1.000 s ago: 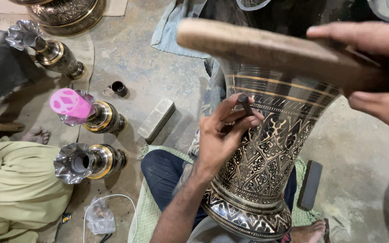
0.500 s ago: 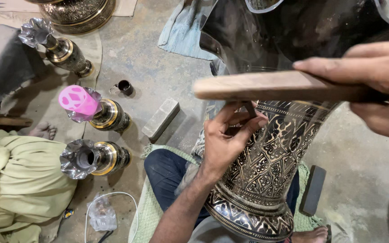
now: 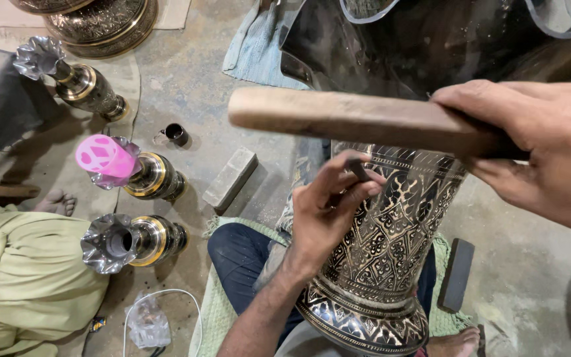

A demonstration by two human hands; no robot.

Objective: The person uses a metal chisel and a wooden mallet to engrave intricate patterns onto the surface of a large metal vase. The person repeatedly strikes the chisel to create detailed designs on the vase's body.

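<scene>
The fingers [image 3: 348,188] of my left hand [image 3: 322,218] are pinched together on a small dark chisel [image 3: 358,170], its tip against the engraved wall of the large brass vase [image 3: 391,244]. The vase stands between my knees on a green mat [image 3: 216,311] and fills the middle of my view. Above it, my right hand [image 3: 543,149] is closed around a wooden mallet [image 3: 358,122], held level over the chisel. I judge the step to be engraving the pattern; the next blow needs the mallet to land squarely on the chisel head (it is a small target). Three smaller vases [image 3: 147,175] stand at my left
</scene>
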